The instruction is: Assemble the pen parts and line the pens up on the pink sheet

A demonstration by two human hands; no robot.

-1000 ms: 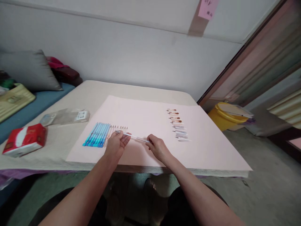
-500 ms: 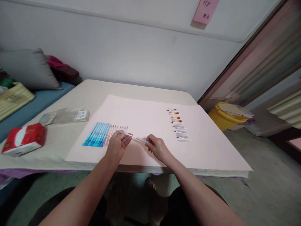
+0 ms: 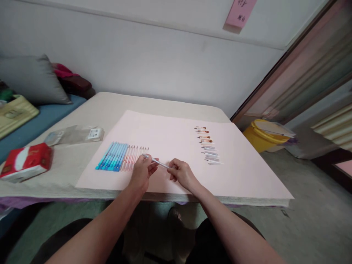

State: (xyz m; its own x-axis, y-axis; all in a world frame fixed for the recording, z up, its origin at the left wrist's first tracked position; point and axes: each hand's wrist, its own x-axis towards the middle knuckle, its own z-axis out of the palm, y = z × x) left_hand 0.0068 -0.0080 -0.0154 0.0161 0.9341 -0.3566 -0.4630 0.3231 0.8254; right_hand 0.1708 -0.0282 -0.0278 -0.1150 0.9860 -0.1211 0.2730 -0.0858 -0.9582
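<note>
Your left hand [image 3: 143, 170] and right hand [image 3: 180, 173] each pinch one end of a thin pen [image 3: 158, 161], with the blue pens [image 3: 112, 156] at nine o'clock.

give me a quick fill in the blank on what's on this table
1. Both hands, the left hand and the right hand, hold one thin ____ between them.
2. The row of blue pen barrels lies on a large ____ sheet of paper.
3. The tissue pack near the table's left edge is white and ____.

Missing words: pen; pink; red
</note>
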